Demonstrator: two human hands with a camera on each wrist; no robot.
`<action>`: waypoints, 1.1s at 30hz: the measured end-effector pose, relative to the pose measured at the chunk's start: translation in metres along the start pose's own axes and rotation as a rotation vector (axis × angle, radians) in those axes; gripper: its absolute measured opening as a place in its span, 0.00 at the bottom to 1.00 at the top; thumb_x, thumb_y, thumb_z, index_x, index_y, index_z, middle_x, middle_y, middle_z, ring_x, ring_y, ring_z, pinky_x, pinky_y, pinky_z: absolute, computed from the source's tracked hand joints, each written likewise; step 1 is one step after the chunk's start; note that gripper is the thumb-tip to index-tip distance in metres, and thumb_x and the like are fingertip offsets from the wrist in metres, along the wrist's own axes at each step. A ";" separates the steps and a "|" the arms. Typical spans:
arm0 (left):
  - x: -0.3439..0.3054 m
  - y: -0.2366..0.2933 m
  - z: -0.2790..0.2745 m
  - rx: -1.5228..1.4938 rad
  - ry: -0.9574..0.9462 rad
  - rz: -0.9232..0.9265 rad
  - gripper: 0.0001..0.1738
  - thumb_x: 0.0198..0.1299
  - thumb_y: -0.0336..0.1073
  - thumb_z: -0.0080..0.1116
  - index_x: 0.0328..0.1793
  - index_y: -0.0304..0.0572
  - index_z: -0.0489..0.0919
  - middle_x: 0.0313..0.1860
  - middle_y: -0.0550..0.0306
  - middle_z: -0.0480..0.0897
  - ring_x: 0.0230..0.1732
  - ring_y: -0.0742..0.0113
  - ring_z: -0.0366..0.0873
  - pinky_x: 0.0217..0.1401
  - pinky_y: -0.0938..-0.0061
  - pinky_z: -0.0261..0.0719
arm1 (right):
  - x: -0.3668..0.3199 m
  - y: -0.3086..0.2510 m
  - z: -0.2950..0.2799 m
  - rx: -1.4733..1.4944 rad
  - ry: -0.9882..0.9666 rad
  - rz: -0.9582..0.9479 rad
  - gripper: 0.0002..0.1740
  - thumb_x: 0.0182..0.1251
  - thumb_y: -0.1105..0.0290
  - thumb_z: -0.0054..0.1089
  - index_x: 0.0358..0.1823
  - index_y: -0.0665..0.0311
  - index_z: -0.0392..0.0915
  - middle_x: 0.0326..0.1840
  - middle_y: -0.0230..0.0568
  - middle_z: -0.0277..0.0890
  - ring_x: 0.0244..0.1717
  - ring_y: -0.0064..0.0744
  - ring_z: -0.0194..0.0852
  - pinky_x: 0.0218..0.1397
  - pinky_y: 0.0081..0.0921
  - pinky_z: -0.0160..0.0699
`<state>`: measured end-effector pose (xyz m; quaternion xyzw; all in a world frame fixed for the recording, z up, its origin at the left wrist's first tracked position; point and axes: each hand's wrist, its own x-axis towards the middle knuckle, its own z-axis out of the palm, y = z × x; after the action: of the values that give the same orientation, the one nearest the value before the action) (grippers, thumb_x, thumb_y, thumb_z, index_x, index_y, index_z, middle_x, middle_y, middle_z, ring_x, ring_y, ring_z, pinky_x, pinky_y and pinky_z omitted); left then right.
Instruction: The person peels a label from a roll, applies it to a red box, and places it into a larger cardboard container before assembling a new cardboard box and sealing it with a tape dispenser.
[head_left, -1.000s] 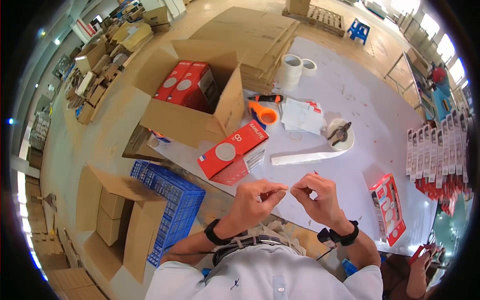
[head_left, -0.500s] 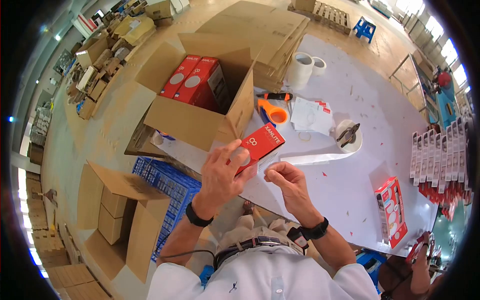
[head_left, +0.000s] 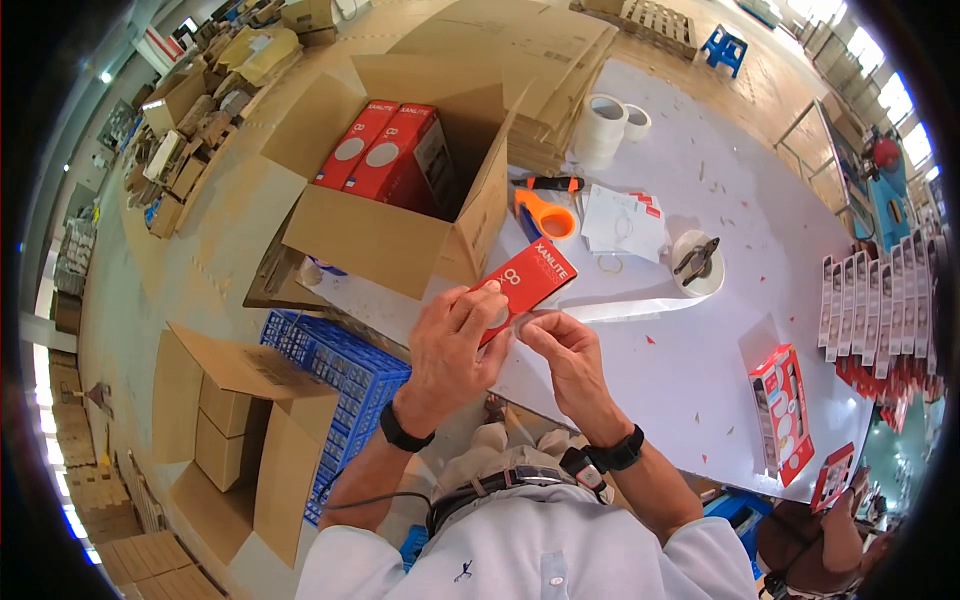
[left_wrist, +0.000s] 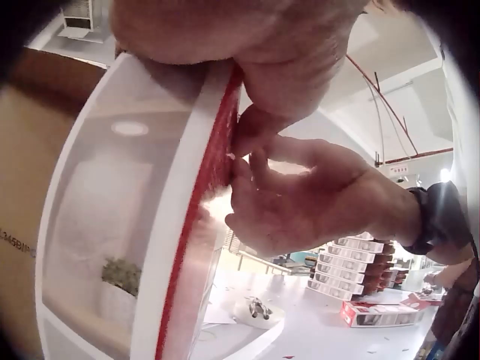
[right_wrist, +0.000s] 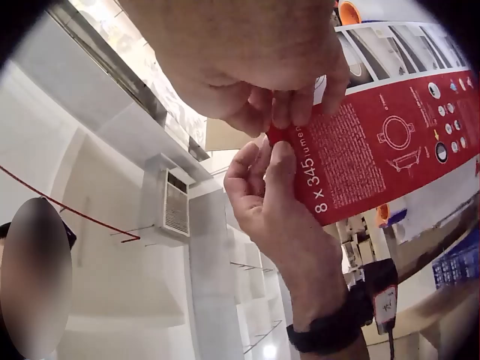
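Observation:
A red XANLITE light box [head_left: 535,272] is held at an angle over the table's near edge. My left hand [head_left: 452,338] grips its near part, fingers over the top face. In the right wrist view, the left thumb lies by the end of the printed red side. My right hand [head_left: 563,357] has thumb and fingertips pinched at the box's near corner, close to the left thumb. A small pale piece [right_wrist: 262,144] shows at these fingertips. The left wrist view shows the box's clear window side [left_wrist: 112,195] and the right hand [left_wrist: 300,199] beside its red edge.
Left, an open carton [head_left: 365,238] holds red boxes; below are a blue crate [head_left: 365,385] and another carton [head_left: 290,470]. An orange tape dispenser [head_left: 548,217], knife [head_left: 550,184], leaflets [head_left: 620,225] and label roll with pliers [head_left: 697,262] lie beyond. Another person [head_left: 815,530] sits lower right.
My hands were fingertip to fingertip in front of the box. The left hand then moved to the box and took hold; the right followed to its near corner. The box has shifted and tilted.

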<state>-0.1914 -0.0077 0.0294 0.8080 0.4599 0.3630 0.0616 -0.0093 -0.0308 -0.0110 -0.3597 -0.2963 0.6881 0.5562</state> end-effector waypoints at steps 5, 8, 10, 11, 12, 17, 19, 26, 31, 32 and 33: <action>-0.002 -0.009 -0.003 -0.056 0.005 0.092 0.28 0.53 0.30 0.75 0.62 0.46 0.81 0.63 0.54 0.86 0.59 0.47 0.81 0.61 0.54 0.82 | 0.002 -0.001 0.006 0.027 0.049 0.024 0.08 0.75 0.72 0.71 0.46 0.71 0.86 0.42 0.36 0.88 0.43 0.21 0.84 0.50 0.23 0.83; -0.005 -0.012 -0.003 -0.044 0.003 0.118 0.26 0.54 0.29 0.73 0.61 0.48 0.82 0.64 0.54 0.85 0.60 0.46 0.80 0.61 0.54 0.82 | 0.001 -0.002 0.008 0.034 0.055 0.038 0.08 0.75 0.71 0.71 0.45 0.70 0.86 0.42 0.36 0.88 0.42 0.21 0.84 0.49 0.23 0.84; -0.005 -0.011 -0.004 -0.020 -0.013 0.132 0.25 0.54 0.28 0.72 0.60 0.47 0.82 0.66 0.52 0.84 0.61 0.44 0.81 0.61 0.53 0.82 | 0.001 -0.003 0.009 0.041 0.055 0.054 0.08 0.75 0.71 0.72 0.45 0.70 0.86 0.42 0.36 0.88 0.41 0.21 0.84 0.49 0.23 0.84; -0.005 -0.010 -0.005 -0.004 -0.025 0.143 0.25 0.54 0.27 0.72 0.60 0.46 0.82 0.66 0.49 0.84 0.61 0.42 0.81 0.62 0.52 0.82 | 0.001 -0.003 0.009 0.037 0.062 0.055 0.08 0.75 0.71 0.72 0.45 0.70 0.86 0.42 0.36 0.88 0.41 0.21 0.84 0.49 0.22 0.84; -0.005 -0.009 -0.006 0.011 -0.038 0.155 0.25 0.53 0.26 0.71 0.60 0.44 0.82 0.66 0.47 0.84 0.62 0.41 0.81 0.63 0.52 0.82 | 0.001 -0.003 0.009 0.032 0.069 0.056 0.08 0.75 0.71 0.72 0.45 0.70 0.86 0.42 0.36 0.88 0.40 0.21 0.84 0.48 0.22 0.84; -0.005 -0.007 -0.006 0.066 -0.058 0.151 0.23 0.53 0.27 0.70 0.59 0.46 0.85 0.67 0.49 0.84 0.63 0.42 0.81 0.63 0.52 0.82 | 0.001 -0.004 0.011 0.043 0.081 0.058 0.09 0.74 0.70 0.73 0.45 0.70 0.86 0.41 0.36 0.88 0.39 0.20 0.84 0.47 0.22 0.84; -0.006 -0.008 -0.005 0.075 -0.055 0.148 0.23 0.54 0.28 0.69 0.59 0.48 0.86 0.67 0.52 0.83 0.63 0.44 0.80 0.62 0.53 0.82 | 0.001 -0.005 0.011 0.040 0.084 0.066 0.09 0.74 0.70 0.73 0.45 0.70 0.86 0.41 0.36 0.88 0.39 0.20 0.84 0.46 0.22 0.84; -0.006 -0.012 -0.002 0.069 -0.035 0.145 0.21 0.56 0.31 0.70 0.57 0.51 0.86 0.67 0.56 0.84 0.62 0.47 0.79 0.58 0.56 0.83 | 0.006 0.003 0.000 -0.017 0.058 0.089 0.09 0.75 0.69 0.72 0.45 0.68 0.86 0.43 0.36 0.88 0.43 0.21 0.83 0.56 0.25 0.83; 0.005 0.003 -0.011 0.019 -0.069 0.068 0.15 0.57 0.37 0.74 0.50 0.49 0.87 0.64 0.54 0.85 0.61 0.48 0.80 0.59 0.56 0.83 | 0.011 0.013 -0.003 -0.039 0.035 0.024 0.10 0.75 0.67 0.73 0.45 0.68 0.87 0.42 0.35 0.89 0.39 0.22 0.84 0.52 0.24 0.85; 0.005 0.004 -0.010 0.017 -0.068 0.060 0.14 0.57 0.38 0.75 0.49 0.49 0.87 0.62 0.54 0.85 0.61 0.48 0.80 0.59 0.56 0.83 | 0.011 0.012 -0.003 -0.033 0.032 0.052 0.10 0.75 0.67 0.73 0.45 0.68 0.87 0.42 0.36 0.89 0.38 0.22 0.84 0.50 0.24 0.86; 0.006 0.004 -0.009 0.015 -0.067 0.053 0.14 0.57 0.39 0.76 0.47 0.49 0.87 0.61 0.54 0.86 0.61 0.48 0.80 0.59 0.56 0.83 | 0.012 0.008 -0.001 -0.027 0.029 0.078 0.11 0.75 0.66 0.73 0.45 0.68 0.87 0.42 0.36 0.89 0.37 0.22 0.84 0.48 0.24 0.86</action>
<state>-0.1922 -0.0072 0.0408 0.8320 0.4387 0.3341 0.0613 -0.0145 -0.0209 -0.0204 -0.3886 -0.2832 0.6999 0.5281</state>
